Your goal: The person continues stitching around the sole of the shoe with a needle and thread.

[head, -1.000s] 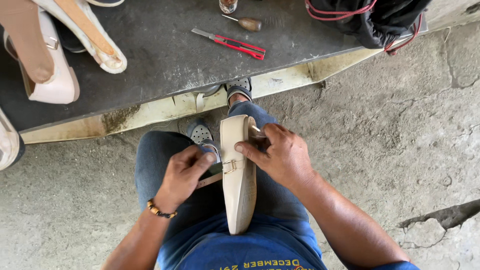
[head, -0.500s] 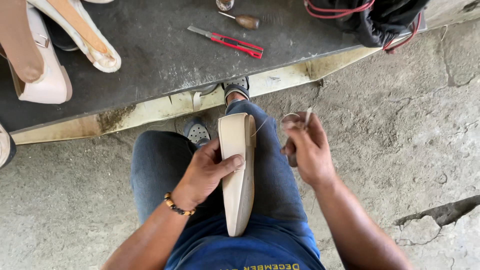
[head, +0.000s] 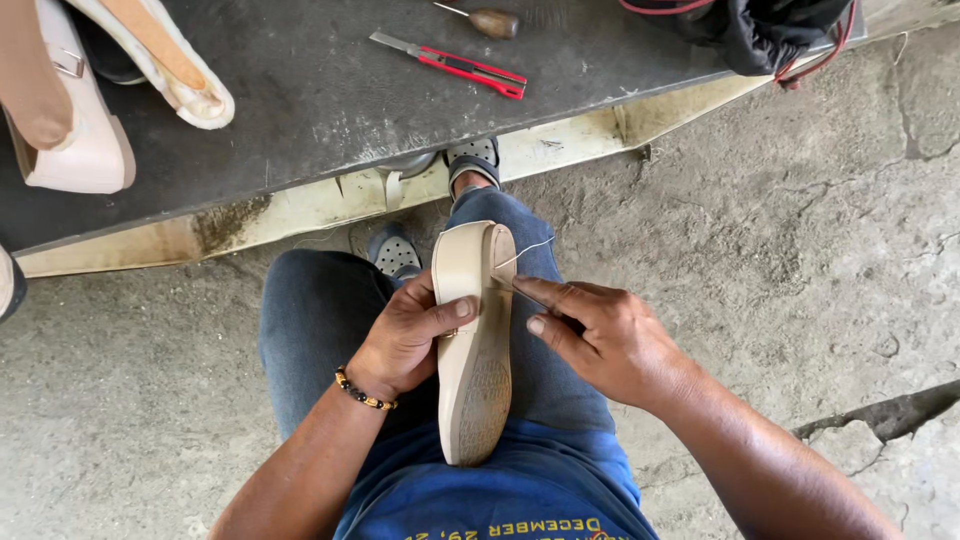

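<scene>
Head cam looks straight down at a lap, so plenty is cut off: the two cream shoes [head: 90, 150] at the top left run out of frame, the awl [head: 492, 20] with its wooden handle is clipped at the top edge, and a dark bag [head: 755, 30] with red cord is only partly in view. Both forearms leave the bottom of the frame. The feet in grey sandals [head: 398, 252] are mostly tucked under the dark workboard [head: 320, 100], and whatever's on the upper side of the shoe is hidden since it's turned sole up.

Left hand [head: 405, 335] is wrapped around the beige shoe [head: 475, 340] at mid-length, thumb lying across the sole, fingers curled underneath and out of sight. The shoe rests along the right thigh, toe pointing away.

Right hand [head: 600, 335] is mostly closed, index finger stretched out to the shoe's edge near the toe end, thumb just below. A thin pale thread [head: 528, 250] runs from there up to the right. Can't tell if there's a needle pinched in those fingers, too small to see.

A red utility knife [head: 460, 66] lies on the board, well away from both hands
</scene>
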